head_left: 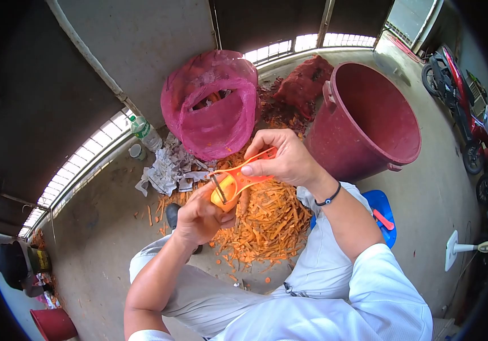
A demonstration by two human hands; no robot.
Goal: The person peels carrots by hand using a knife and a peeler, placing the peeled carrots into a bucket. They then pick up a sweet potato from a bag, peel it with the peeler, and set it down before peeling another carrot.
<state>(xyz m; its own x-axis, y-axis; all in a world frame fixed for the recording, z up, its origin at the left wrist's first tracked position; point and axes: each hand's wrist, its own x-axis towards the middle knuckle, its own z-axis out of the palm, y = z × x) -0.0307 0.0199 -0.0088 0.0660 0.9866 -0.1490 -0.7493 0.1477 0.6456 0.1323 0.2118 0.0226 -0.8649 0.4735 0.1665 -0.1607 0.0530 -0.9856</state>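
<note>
My right hand [281, 156] grips the handle of an orange peeler [251, 173], its fingers closed round it. The peeler's metal blade lies over a peeled carrot [223, 193], which my left hand [201, 216] holds from below with its fingers curled round it. Under both hands a large heap of orange peelings [269, 224] covers the floor between my legs. Beyond my hands stands an open pink mesh bag [213, 133] with some carrots visible inside.
A big dark red bin [349, 133] stands at the right of the heap, with a red mesh sack [306, 82] behind it. Crumpled paper [171, 165], a plastic bottle [146, 133] and a cup [136, 152] are at the left. A blue item [379, 213] lies beside my right leg.
</note>
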